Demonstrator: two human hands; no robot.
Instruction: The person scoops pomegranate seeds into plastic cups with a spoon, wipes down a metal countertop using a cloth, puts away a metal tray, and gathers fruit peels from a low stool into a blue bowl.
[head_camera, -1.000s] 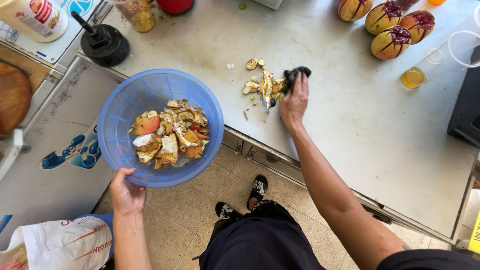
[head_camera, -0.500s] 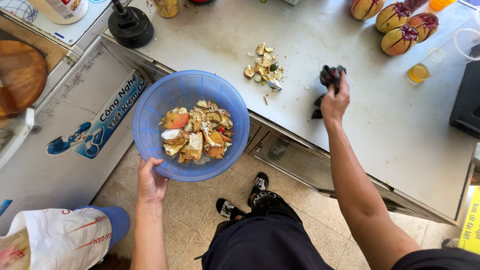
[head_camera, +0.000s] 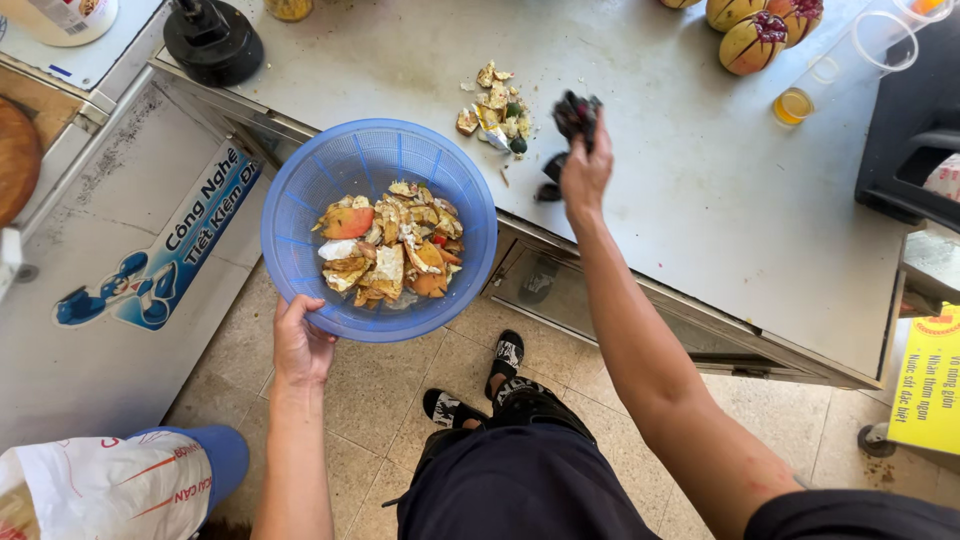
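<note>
The left hand (head_camera: 300, 345) grips the near rim of a round blue plastic basket (head_camera: 300, 205), holding it out in the air just below the front edge of the surface (head_camera: 700, 200) — a pale, speckled metal worktop. The basket holds a heap of fruit peels and scraps (head_camera: 390, 250) in orange, cream and red. The right hand (head_camera: 585, 170) is raised over the surface with its fingers closed around a crumpled dark cloth (head_camera: 577, 112), lifted clear of the top; a dark patch, perhaps its shadow, lies beneath it. Just to the left of that hand, a small loose pile of leftover peel pieces (head_camera: 497, 108) lies on the surface, stretched roughly away from the person, with a few crumbs scattered around it. That pile sits between the cloth and the basket: the right hand is just beside it, while the basket rim waits nearer the person and to the left, below the edge. Farther back on the surface stand several cut, yellow-red fruits (head_camera: 750, 40) and a clear cup of orange liquid (head_camera: 795, 105). A black round base (head_camera: 212, 42) sits at the far left corner. The person's sandalled feet (head_camera: 475, 385) show on the tiled floor (head_camera: 400, 400).
</note>
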